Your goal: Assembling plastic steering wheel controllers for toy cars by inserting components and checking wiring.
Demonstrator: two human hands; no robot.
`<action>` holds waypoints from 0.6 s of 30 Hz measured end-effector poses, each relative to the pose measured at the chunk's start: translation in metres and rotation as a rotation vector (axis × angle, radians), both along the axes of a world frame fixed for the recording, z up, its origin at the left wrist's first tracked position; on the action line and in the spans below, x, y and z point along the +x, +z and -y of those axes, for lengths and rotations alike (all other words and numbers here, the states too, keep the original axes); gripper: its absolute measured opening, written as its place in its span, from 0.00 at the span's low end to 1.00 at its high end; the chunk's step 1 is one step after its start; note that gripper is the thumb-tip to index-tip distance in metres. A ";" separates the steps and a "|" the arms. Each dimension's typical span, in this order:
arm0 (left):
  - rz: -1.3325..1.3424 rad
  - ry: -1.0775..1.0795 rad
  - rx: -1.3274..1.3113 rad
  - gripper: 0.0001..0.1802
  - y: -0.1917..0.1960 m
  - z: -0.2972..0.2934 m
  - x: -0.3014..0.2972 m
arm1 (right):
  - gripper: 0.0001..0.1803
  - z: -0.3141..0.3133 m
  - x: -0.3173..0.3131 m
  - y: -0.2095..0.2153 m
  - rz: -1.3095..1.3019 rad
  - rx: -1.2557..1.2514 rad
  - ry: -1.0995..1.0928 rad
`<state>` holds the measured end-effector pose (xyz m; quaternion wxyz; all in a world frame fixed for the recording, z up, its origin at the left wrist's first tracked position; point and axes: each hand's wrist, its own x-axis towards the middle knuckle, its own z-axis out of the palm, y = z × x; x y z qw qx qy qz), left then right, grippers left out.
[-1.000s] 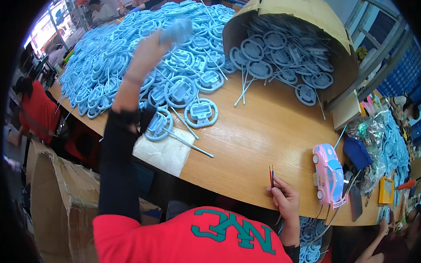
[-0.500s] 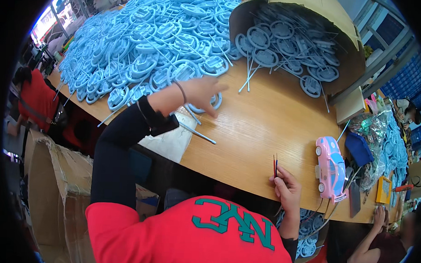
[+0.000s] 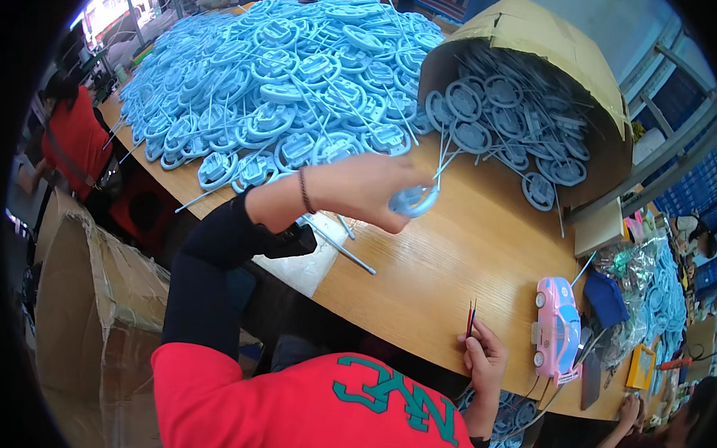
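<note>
My left hand [image 3: 366, 186] is raised over the wooden table, its fingers closed on a light-blue plastic toy steering wheel [image 3: 419, 204], slightly blurred and partly hidden by the hand. Down by the table's front edge, my right hand [image 3: 486, 358] pinches a few thin wires [image 3: 470, 318], red and dark ones, with their ends pointing up. To the right of it, a pink and blue toy car [image 3: 558, 327] rests on the table. Behind my left hand lies a large heap of similar light-blue steering wheels [image 3: 292, 87] with thin rods.
A cardboard box [image 3: 539, 33] on its side holds more blue wheels. Clear plastic bags [image 3: 637, 285], a dark blue piece [image 3: 606, 300] and a yellow frame [image 3: 641, 366] lie at the right. Another cardboard box [image 3: 95, 294] stands at the left. Other people sit around the table.
My left hand has moved right, away from the heap, and now carries a toy steering wheel. My right hand keeps hold of the wires. The whole view has shifted slightly.
</note>
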<state>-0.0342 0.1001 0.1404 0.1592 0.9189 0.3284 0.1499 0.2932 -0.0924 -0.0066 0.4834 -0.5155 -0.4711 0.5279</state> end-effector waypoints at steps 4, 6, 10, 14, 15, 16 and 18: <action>0.280 0.013 0.228 0.34 0.071 0.013 -0.010 | 0.22 0.003 0.001 0.000 -0.008 -0.009 -0.030; 0.263 0.197 0.621 0.34 0.083 -0.002 -0.018 | 0.22 0.005 0.000 0.001 -0.006 -0.007 -0.045; 0.164 0.598 0.938 0.29 0.124 -0.086 -0.066 | 0.21 0.003 -0.001 0.003 -0.010 -0.033 -0.031; -0.084 0.704 1.156 0.28 0.114 -0.156 -0.094 | 0.21 0.003 0.000 -0.001 -0.028 0.016 -0.053; -0.126 0.654 1.019 0.27 0.104 -0.165 -0.090 | 0.21 0.004 0.001 -0.003 -0.033 0.042 -0.070; -0.174 0.610 0.879 0.27 0.093 -0.173 -0.087 | 0.21 0.004 0.001 -0.005 -0.038 0.063 -0.078; -0.099 0.447 0.676 0.24 0.059 -0.188 -0.056 | 0.21 0.012 0.006 -0.006 0.031 0.103 -0.136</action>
